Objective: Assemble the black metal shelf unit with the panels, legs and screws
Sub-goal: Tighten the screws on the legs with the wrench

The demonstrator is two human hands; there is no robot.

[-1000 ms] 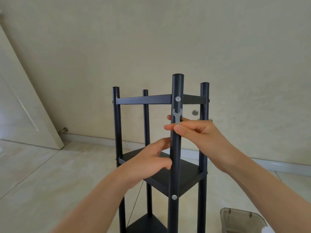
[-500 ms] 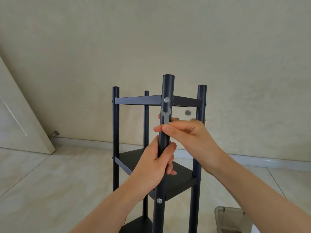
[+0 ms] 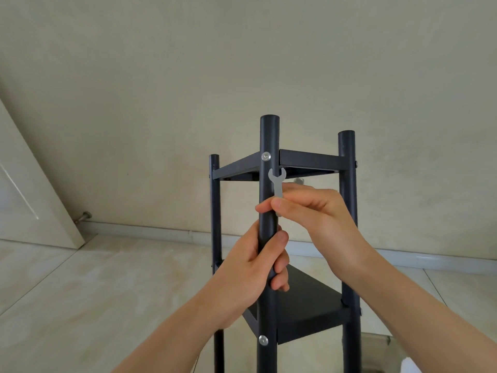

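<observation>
Black steel tubing fills the middle of the view: the shelf unit [image 3: 282, 238] stands upright on the tiled floor [image 3: 80, 292], its nearest leg [image 3: 269, 135] wrapped by the left hand [image 3: 252, 267], fingers curled round it. At about two o'clock from that grip, the right hand [image 3: 314, 214] pinches a small flat wrench [image 3: 277, 184], its open mouth just below the top screw [image 3: 266, 156], apart from it. The thin wrench could slip off the screw head if it seats crooked, or the frame could twist should the left grip slacken. Whether that screw is already tight I cannot tell; the legs' feet are cut off below, and a container at five o'clock is barely visible.
</observation>
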